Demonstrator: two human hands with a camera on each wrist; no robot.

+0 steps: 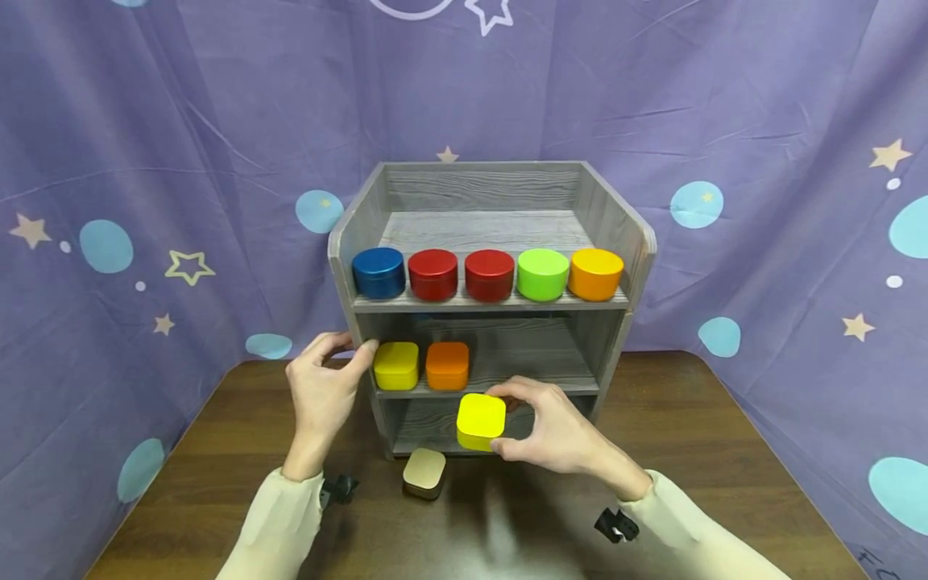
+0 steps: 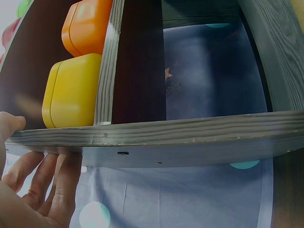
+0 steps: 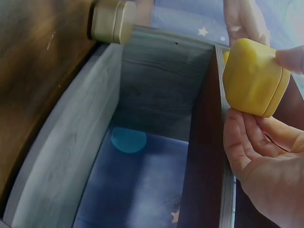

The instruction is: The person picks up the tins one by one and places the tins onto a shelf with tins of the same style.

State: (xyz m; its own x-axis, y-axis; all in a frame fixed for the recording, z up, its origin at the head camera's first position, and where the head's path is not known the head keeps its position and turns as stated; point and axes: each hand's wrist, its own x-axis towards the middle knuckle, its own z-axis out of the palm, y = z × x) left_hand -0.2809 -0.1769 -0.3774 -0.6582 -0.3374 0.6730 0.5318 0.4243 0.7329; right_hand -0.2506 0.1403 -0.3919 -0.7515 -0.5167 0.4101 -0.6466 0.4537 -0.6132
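A grey wooden shelf unit [image 1: 616, 234] stands on the brown table. My right hand [image 1: 554, 431] pinches a yellow square tin [image 1: 481, 420] [image 3: 255, 78] in front of the lower shelves. My left hand [image 1: 324, 387] grips the unit's left side wall [image 2: 142, 137], thumb at the front edge, fingers [image 2: 57, 190] behind. On the middle shelf sit a yellow square tin [image 1: 395, 365] [image 2: 71, 92] and an orange square tin [image 1: 447, 365] [image 2: 85, 26]. The top shelf carries a blue round tin [image 1: 379, 271], two red ones [image 1: 432, 274], a green one [image 1: 542, 274] and an orange one [image 1: 596, 274].
A gold square tin [image 1: 424, 473] [image 3: 111, 21] lies on the table [image 1: 725, 451] in front of the unit. The bottom compartment [image 3: 142, 156] looks hollow. A purple cloth with stars and dots [image 1: 145, 161] hangs behind and at both sides.
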